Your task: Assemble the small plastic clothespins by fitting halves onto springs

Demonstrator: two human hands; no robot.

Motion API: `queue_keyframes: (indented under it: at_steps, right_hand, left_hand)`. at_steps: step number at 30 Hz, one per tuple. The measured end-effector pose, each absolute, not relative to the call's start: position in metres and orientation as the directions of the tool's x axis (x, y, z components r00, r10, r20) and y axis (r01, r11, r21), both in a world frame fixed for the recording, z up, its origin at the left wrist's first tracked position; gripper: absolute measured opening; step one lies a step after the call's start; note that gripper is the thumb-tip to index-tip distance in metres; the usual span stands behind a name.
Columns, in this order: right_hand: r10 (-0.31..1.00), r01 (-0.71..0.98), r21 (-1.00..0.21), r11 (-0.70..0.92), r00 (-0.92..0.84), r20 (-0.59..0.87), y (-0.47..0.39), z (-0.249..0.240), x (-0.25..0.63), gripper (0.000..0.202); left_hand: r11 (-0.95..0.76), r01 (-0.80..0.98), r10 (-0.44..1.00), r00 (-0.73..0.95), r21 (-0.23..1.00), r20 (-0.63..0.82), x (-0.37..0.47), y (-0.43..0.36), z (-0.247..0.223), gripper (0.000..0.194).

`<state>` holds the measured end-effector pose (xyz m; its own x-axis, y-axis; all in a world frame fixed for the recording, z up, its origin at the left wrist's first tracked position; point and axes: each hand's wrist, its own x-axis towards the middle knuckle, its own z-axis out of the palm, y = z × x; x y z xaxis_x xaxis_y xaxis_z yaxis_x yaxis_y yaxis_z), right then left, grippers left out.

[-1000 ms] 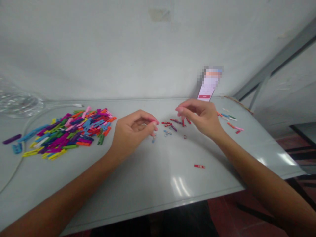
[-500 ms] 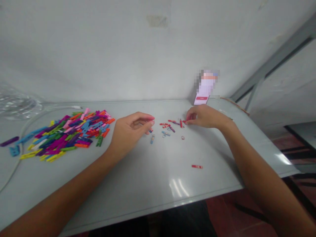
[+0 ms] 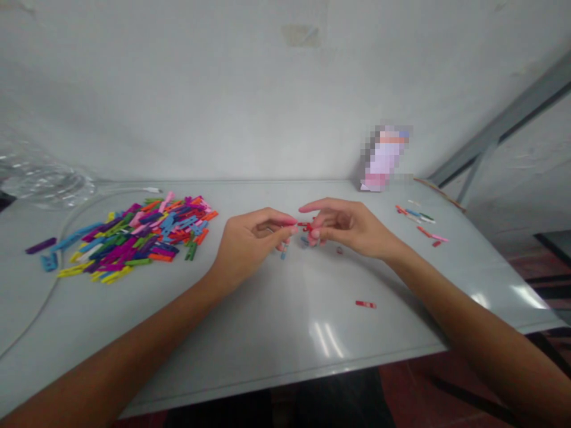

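Observation:
My left hand [image 3: 252,241] is closed in a pinch over the middle of the table. What its fingertips hold is mostly hidden. Facing it closely, my right hand [image 3: 350,226] has its index finger stretched out, while thumb and other fingers close around a small red clothespin piece [image 3: 307,226]. More loose pieces lie under the hands, largely covered. A light-blue piece [image 3: 284,252] shows below the left fingertips, and a small metal spring [image 3: 339,250] lies below my right hand. Nearer the front edge is a flat red piece [image 3: 366,304].
On the left spreads a pile of colourful clothespins [image 3: 143,235], with a white cable [image 3: 49,291] running past it. Clear plastic wrap [image 3: 49,178] sits behind. A phone [image 3: 383,160] leans on the wall. Several loose pieces [image 3: 414,213] lie at the right.
My right hand has moved left from the loose pieces to beside my left hand, bringing a red piece. The pieces at the far right of the table have come into view.

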<state>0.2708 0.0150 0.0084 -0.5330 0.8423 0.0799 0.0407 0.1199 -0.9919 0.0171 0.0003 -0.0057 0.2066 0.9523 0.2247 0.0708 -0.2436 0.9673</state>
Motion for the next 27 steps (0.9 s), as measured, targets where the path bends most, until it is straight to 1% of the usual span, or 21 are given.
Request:
queue_keyframes:
  at_steps: [3,7,10,13,16,18,21,27]
  right_hand:
    - [0.862,-0.014,-0.996,0.086,-0.501,0.082,0.013,0.005,0.265,0.032]
    - [0.878,-0.097,-0.995,-0.023,-0.478,0.027,0.014,0.003,0.261,0.044]
    - [0.905,-0.131,-0.990,-0.050,-0.426,0.010,0.012,0.000,0.257,0.050]
    - [0.923,-0.168,-0.984,-0.062,-0.384,0.007,0.008,-0.003,0.251,0.045]
    - [0.920,-0.200,-0.973,-0.113,-0.392,-0.026,0.005,-0.004,0.248,0.038]
    - [0.916,-0.214,-0.969,-0.127,-0.400,-0.032,0.004,-0.004,0.248,0.037]
    - [0.927,-0.203,-0.975,-0.092,-0.374,-0.009,0.007,-0.003,0.250,0.035]
    - [0.957,-0.064,-0.993,0.103,-0.267,0.117,0.004,0.003,0.250,0.028]
  left_hand:
    - [-0.250,0.058,0.952,0.198,0.967,0.234,0.017,-0.001,-0.005,0.011]
    - [-0.252,0.053,0.954,0.183,0.966,0.239,0.019,-0.003,-0.002,0.010]
    - [-0.256,0.055,0.953,0.179,0.965,0.243,0.020,-0.005,-0.001,0.008]
    - [-0.269,0.061,0.951,0.174,0.961,0.255,0.021,-0.008,-0.002,0.008]
    - [-0.276,0.059,0.951,0.158,0.959,0.264,0.021,-0.008,-0.003,0.009]
    - [-0.273,0.056,0.954,0.142,0.960,0.263,0.021,-0.007,-0.002,0.008]
    - [-0.256,0.062,0.961,0.126,0.965,0.247,0.020,-0.006,0.001,0.009]
    - [-0.260,0.074,0.960,0.128,0.963,0.250,0.020,-0.007,0.003,0.007]
